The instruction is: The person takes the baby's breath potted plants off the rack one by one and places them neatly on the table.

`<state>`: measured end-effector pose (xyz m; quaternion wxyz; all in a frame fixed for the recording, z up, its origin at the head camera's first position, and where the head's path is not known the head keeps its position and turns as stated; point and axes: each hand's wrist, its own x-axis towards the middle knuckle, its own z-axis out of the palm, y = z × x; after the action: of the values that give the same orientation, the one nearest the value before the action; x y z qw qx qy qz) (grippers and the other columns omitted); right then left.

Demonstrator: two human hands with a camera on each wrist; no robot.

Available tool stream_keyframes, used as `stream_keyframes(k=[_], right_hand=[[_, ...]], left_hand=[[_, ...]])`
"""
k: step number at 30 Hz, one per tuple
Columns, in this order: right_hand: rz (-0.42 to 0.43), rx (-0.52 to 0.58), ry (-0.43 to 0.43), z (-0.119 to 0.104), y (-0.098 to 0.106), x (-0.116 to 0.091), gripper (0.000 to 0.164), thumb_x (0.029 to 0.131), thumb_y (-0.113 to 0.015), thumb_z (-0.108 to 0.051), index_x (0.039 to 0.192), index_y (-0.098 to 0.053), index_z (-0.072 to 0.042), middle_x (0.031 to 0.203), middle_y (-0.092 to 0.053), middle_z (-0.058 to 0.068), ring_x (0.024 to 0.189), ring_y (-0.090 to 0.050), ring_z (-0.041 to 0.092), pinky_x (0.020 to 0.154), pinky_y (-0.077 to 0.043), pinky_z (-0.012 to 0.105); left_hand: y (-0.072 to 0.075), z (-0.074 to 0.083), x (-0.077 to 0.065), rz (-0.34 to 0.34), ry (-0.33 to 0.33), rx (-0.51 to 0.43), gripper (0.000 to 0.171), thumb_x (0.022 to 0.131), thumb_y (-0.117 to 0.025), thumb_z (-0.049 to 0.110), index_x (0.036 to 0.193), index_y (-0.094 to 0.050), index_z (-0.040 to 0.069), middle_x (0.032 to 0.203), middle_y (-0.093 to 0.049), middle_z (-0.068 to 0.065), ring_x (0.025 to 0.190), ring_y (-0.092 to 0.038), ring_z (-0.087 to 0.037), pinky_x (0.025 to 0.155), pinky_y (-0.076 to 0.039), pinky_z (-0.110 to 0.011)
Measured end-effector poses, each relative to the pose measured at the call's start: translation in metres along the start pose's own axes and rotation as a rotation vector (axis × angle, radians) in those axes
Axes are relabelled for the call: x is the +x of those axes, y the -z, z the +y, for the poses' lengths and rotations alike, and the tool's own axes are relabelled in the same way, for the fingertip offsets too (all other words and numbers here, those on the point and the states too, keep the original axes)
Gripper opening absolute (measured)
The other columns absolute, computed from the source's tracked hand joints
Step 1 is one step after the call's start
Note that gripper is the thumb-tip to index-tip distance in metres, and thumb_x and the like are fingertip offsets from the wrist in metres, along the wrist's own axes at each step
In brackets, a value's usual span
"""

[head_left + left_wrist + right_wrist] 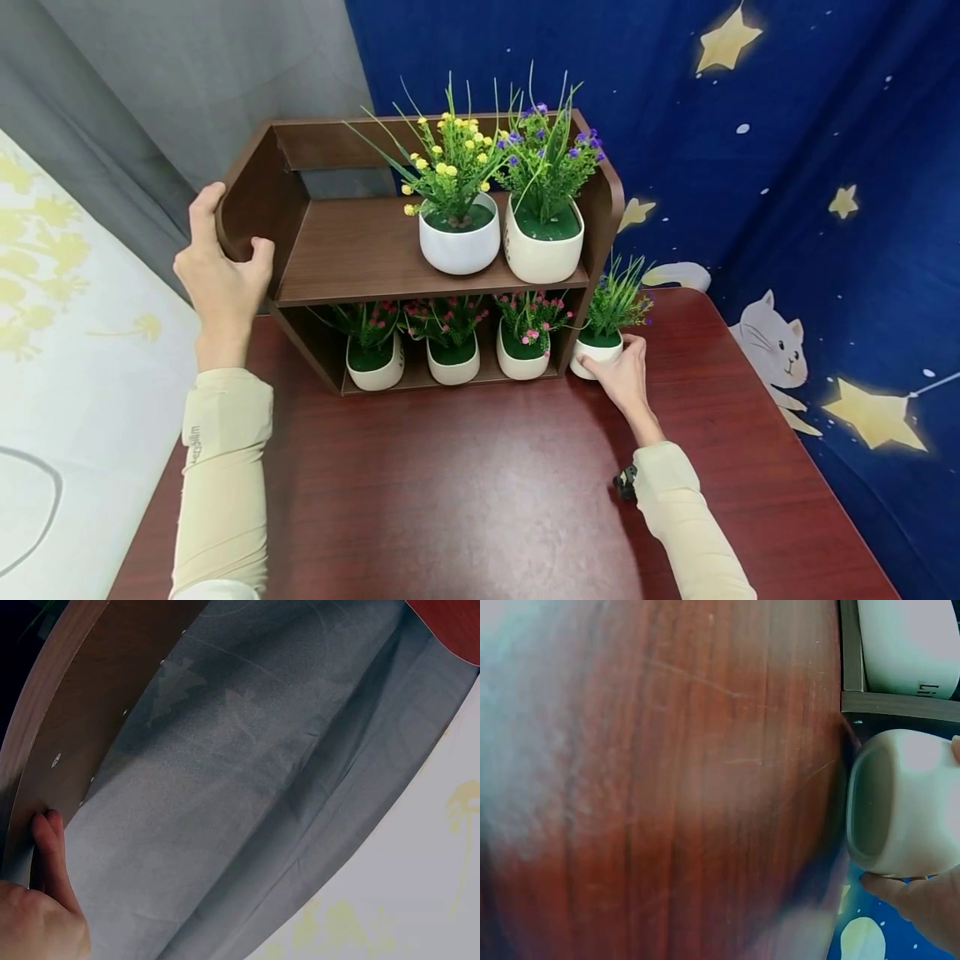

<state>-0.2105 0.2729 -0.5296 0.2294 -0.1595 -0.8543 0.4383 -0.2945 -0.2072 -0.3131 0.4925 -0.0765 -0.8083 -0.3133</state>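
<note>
In the head view, a brown wood-grained shelf (360, 250) with rounded side panels spans the upper middle, standing on a glossy reddish bench (450, 483). At its left, the left hand (225, 283) clasps the side between thumb and fingers. Right of centre, just beside the shelf, the right hand (624, 375) grasps a potted plant (612, 312): smooth cream pot (595, 360), thin grassy blades, small purple flowers. A yellow-flowered plant (450, 167) and a purple-flowered plant (543, 167) fill the upper board's right half.

In the left wrist view, fingers at lower left press the shelf's flat side, beside creased grey cloth (202, 772).

In the right wrist view, the held pot, at the right edge, shows a recessed oval base; fingers touch its lower side.
</note>
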Motion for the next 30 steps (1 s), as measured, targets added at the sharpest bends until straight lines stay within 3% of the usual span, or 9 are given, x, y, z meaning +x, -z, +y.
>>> stream_keyframes(k=[4,10,20,30], right_hand=[[-0.054,-0.007,-0.007,-0.001,-0.004,0.000,0.079,0.063,-0.082,-0.024,0.118,-0.034,0.006,0.113,-0.038,0.022,0.099,-0.045,0.035,0.089,-0.034,0.042],[-0.108,-0.079,-0.019,0.002,-0.004,-0.002,0.083,0.064,-0.081,-0.026,0.122,-0.034,0.010,0.114,-0.040,0.026,0.103,-0.045,0.040,0.091,-0.035,0.047],[-0.134,-0.145,-0.004,0.006,-0.004,0.000,0.087,0.067,-0.080,-0.028,0.125,-0.033,0.016,0.114,-0.040,0.031,0.105,-0.044,0.045,0.092,-0.035,0.049],[-0.175,-0.164,-0.034,0.001,-0.006,0.009,0.087,0.069,-0.078,-0.028,0.128,-0.030,0.013,0.116,-0.040,0.031,0.108,-0.043,0.044,0.092,-0.035,0.049]], left_hand=[[0.002,-0.003,-0.002,-0.001,-0.006,0.003,0.049,0.079,-0.056,0.017,0.127,-0.052,0.021,0.104,-0.067,-0.008,0.051,-0.036,-0.027,0.058,-0.030,-0.028],[0.003,-0.005,-0.003,-0.011,0.000,0.008,0.049,0.079,-0.057,0.018,0.128,-0.052,0.022,0.110,-0.066,-0.004,0.052,-0.040,-0.030,0.059,-0.030,-0.023],[0.000,-0.002,-0.001,-0.006,0.000,-0.002,0.049,0.079,-0.057,0.018,0.128,-0.053,0.021,0.108,-0.066,-0.005,0.053,-0.042,-0.030,0.060,-0.029,-0.018],[-0.001,0.000,0.000,-0.002,0.003,-0.006,0.048,0.080,-0.056,0.017,0.128,-0.052,0.020,0.103,-0.067,-0.009,0.054,-0.043,-0.029,0.060,-0.029,-0.017]])
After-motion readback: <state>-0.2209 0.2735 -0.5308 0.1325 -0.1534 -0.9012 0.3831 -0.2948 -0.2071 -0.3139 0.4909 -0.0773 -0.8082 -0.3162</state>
